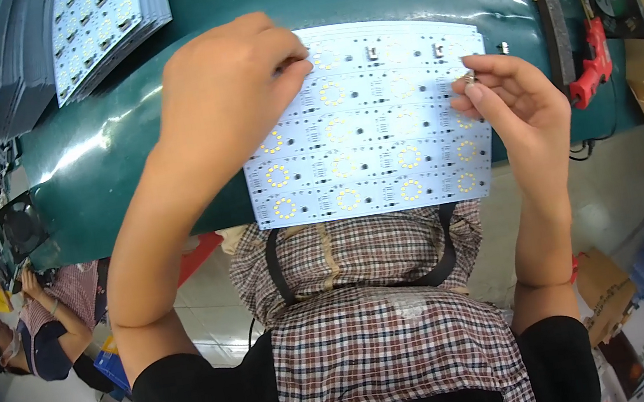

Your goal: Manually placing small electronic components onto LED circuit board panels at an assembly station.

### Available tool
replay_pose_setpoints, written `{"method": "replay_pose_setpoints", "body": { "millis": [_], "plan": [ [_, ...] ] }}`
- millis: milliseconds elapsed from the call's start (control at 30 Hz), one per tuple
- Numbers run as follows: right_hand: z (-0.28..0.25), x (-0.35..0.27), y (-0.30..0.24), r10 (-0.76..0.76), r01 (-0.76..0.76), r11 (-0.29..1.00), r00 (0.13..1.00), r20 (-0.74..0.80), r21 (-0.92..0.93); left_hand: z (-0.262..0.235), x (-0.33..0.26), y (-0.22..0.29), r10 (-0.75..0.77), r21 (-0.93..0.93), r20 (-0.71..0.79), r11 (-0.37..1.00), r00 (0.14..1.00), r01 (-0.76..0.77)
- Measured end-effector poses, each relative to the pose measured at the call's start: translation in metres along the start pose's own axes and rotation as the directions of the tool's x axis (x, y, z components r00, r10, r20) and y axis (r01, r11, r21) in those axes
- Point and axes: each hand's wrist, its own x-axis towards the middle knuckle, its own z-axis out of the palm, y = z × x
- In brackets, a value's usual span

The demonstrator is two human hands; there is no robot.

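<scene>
Fitting small parts onto a white LED circuit panel (368, 144) on the green bench (122, 147).
The left hand (228, 103) pressed curled fingers on the panel's top-left corner; the right hand (511, 102) pinched a small metal component (469, 78) at its right edge.

Worn on the head, looking steeply down and slightly forward over the chest onto the green worktop (122, 147). Close in: white LED panel (365, 124) near centre of view, left hand (228, 98) at its upper-left corner, right hand (510, 94) at its right edge. Fisheye bending toward the rim, dark corners. Single view only.
</scene>
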Motion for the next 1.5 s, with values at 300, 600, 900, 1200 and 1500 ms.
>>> {"method": "replay_pose_setpoints", "body": {
  "millis": [300,600,900,1200,1500],
  "plan": [
    [-0.007,0.01,0.001,0.076,-0.086,0.987,0.994,0.082,0.136,0.0,-0.001,-0.004,-0.034,-0.05,0.002,0.998,0.999,0.034],
    [-0.001,0.012,-0.004,-0.016,0.015,0.999,0.999,-0.037,-0.034,0.0,0.0,-0.009,-0.06,-0.138,-0.017,0.989,0.998,0.057],
    [-0.005,0.011,0.001,-0.081,0.074,0.96,0.997,-0.014,-0.269,0.002,-0.004,-0.003,0.064,0.053,-0.109,0.997,0.992,-0.059],
    [-0.001,0.02,-0.014,-0.255,0.299,0.76,0.954,0.158,-0.577,0.005,-0.004,-0.006,0.085,0.02,-0.119,0.996,0.989,-0.084],
    [-0.001,0.02,-0.016,-0.279,0.37,0.695,0.929,0.244,-0.616,0.002,-0.001,-0.012,0.046,-0.07,-0.084,0.996,0.995,-0.052]
  ]
}}
